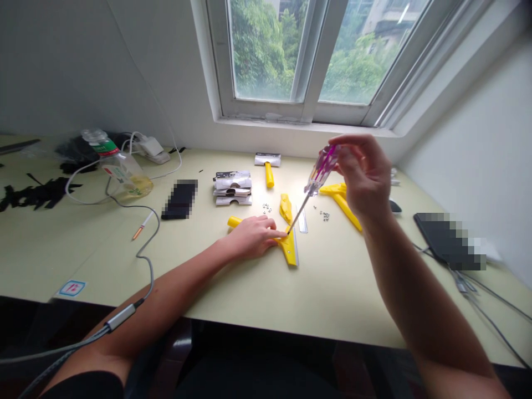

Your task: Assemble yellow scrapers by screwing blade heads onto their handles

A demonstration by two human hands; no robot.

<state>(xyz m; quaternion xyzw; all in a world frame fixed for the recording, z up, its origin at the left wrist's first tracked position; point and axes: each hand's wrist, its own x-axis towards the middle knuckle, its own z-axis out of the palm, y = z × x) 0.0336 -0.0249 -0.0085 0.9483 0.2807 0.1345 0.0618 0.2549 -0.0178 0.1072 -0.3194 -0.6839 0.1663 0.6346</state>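
Note:
My right hand grips the clear, purple-streaked handle of a screwdriver. Its shaft slants down to the left, and the tip meets a yellow scraper lying on the table. My left hand is wrapped over the scraper's handle, a finger stretched out beside the screwdriver tip. A metal blade strip runs along the scraper's right edge. Just beyond it lie a loose yellow scraper part and a separate flat blade. Small nuts and screws sit in two little groups nearby.
Another yellow scraper lies partly behind my right hand. Farther back are a scraper with a covered head and stacked blade sleeves. Phones, a tilted bottle, a cigarette, cables and a dark phone-like device lie around.

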